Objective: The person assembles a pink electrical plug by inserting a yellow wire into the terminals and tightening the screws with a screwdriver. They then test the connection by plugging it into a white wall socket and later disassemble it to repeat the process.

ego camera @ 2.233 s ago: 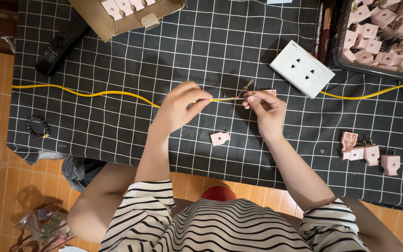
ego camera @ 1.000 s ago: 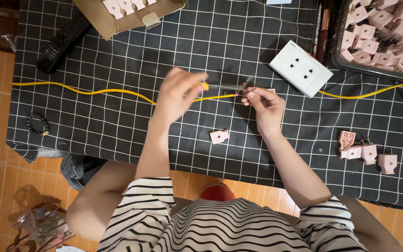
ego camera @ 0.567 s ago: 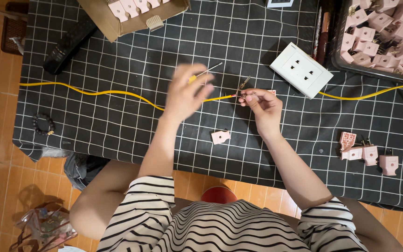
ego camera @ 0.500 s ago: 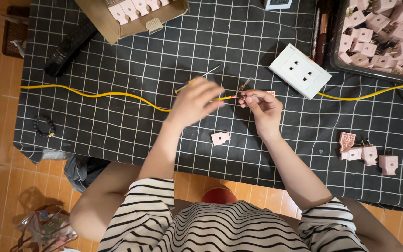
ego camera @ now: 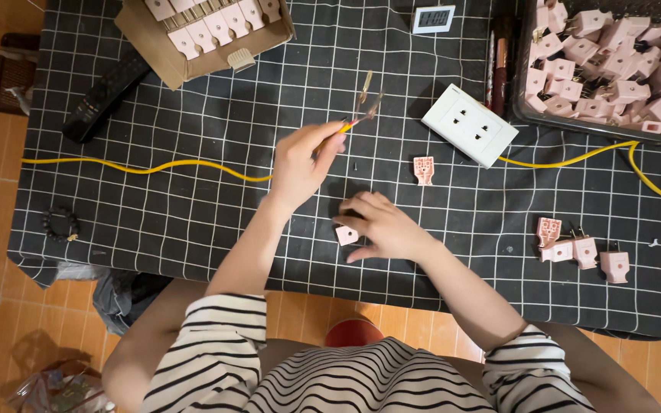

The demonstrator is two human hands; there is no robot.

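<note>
The left hand [ego camera: 300,164] pinches the yellow cable [ego camera: 154,167] near its stripped end, raised just left of the white socket block [ego camera: 470,125] — light, limp, bare strands fragile, so grip the insulation — while the right hand [ego camera: 380,226] touches a small pink plug shell [ego camera: 346,235] below-left of that block.

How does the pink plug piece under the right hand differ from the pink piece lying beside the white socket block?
The plug piece by the right hand sits at the fingertips, partly covered, showing a plain pink face. The piece near the white socket block lies untouched and in full view, showing an inner face with darker ribbed detail. The first is nearer the person, the second farther up the checked cloth. Both are small, pink and lie flat.
</note>
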